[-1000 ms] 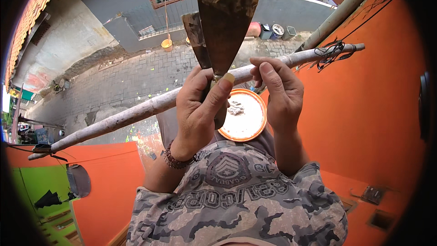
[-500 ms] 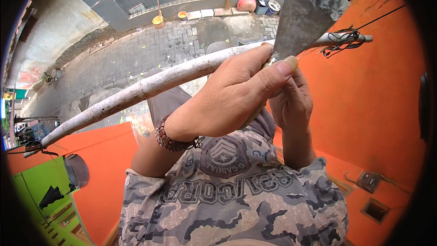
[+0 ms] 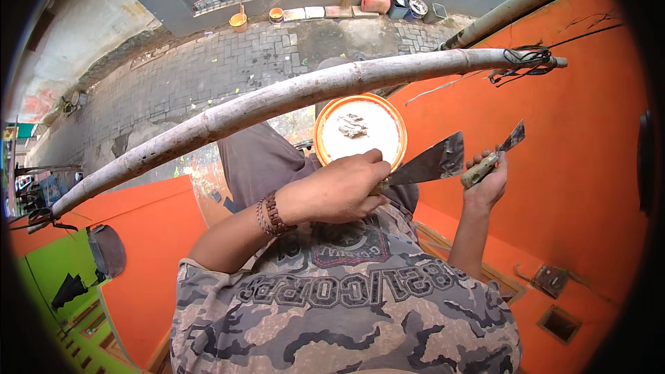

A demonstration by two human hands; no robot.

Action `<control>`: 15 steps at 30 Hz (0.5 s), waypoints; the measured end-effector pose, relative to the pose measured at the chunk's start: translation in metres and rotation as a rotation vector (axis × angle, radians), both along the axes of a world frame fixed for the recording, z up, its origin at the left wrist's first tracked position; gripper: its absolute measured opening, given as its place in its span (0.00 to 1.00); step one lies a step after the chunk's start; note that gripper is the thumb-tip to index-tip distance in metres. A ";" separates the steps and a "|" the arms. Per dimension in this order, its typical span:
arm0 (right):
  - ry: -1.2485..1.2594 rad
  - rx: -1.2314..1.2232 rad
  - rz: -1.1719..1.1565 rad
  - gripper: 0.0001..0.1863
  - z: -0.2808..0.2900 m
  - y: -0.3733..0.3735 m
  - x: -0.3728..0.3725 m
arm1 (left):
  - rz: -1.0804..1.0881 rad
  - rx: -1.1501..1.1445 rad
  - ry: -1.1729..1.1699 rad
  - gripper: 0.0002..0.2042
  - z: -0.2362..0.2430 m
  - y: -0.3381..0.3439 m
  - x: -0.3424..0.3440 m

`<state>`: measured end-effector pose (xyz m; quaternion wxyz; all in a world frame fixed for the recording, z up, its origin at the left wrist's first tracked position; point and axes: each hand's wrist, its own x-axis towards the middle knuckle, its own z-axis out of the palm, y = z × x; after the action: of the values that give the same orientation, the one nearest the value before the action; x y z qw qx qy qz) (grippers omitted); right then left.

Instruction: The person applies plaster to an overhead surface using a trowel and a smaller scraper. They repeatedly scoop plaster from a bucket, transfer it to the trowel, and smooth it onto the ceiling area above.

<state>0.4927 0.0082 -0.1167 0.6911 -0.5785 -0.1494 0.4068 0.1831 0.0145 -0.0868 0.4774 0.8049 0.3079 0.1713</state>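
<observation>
My left hand (image 3: 332, 190), wearing a braided bracelet, is closed around the handle of a wide putty knife (image 3: 429, 161). Its grey, smeared blade points to the right. Farther right, my right hand (image 3: 489, 183) grips the pale, stained handle of a narrower putty knife (image 3: 513, 136), its blade tilted up. Just beyond my left fingers is an orange-rimmed bucket (image 3: 318, 131) of white paste, with a greyish lump of paste (image 3: 352, 125) on top. The left hand covers a bit of the bucket's near edge.
A bamboo pole (image 3: 277, 99) crosses in front of me, tied with cord at both ends. An orange wall (image 3: 554, 201) rises on my right. Far below lies a paved lane (image 3: 201, 73) with a bucket (image 3: 238, 22) and other containers along a grey wall.
My hands, together on the raised wide putty knife before, have moved apart. The left has lowered that knife beside the bucket; the right has moved right, showing the narrower one. The bucket has come into view.
</observation>
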 end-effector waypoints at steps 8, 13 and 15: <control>0.006 -0.310 0.317 0.13 -0.054 -0.012 -0.008 | 0.669 -0.403 0.093 0.12 -0.085 0.006 -0.086; -0.184 -0.298 0.584 0.16 -0.033 0.006 -0.041 | 0.795 -0.839 -0.671 0.18 -0.115 0.011 -0.067; -0.346 -0.333 0.705 0.17 -0.020 0.012 -0.048 | 0.797 -0.896 -0.758 0.23 -0.125 0.014 -0.058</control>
<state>0.4446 0.0198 -0.1362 0.3715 -0.6555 -0.3840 0.5338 0.1255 0.0289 -0.2116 0.7377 0.2421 0.4326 0.4583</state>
